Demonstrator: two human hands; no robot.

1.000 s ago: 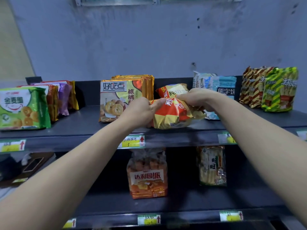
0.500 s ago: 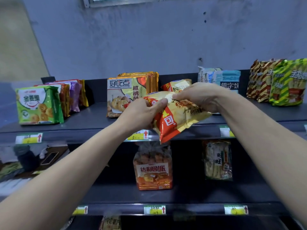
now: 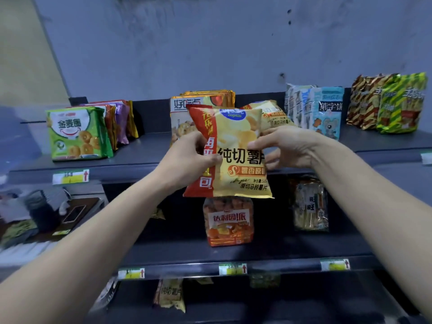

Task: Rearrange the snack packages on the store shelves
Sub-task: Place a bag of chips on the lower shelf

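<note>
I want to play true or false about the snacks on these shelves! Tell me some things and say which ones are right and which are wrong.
1. The left hand and the right hand both hold the yellow chip bag. True.
2. The yellow chip bag lies flat on the top shelf. False: it is held upright in the air in front of the shelves.
3. The green cookie pack stands near the left end of the top shelf. True.
4. The orange bread bag sits on the top shelf. False: it stands on the shelf below.
5. The blue pack with a mouse picture is to the right of the held bag. True.
</note>
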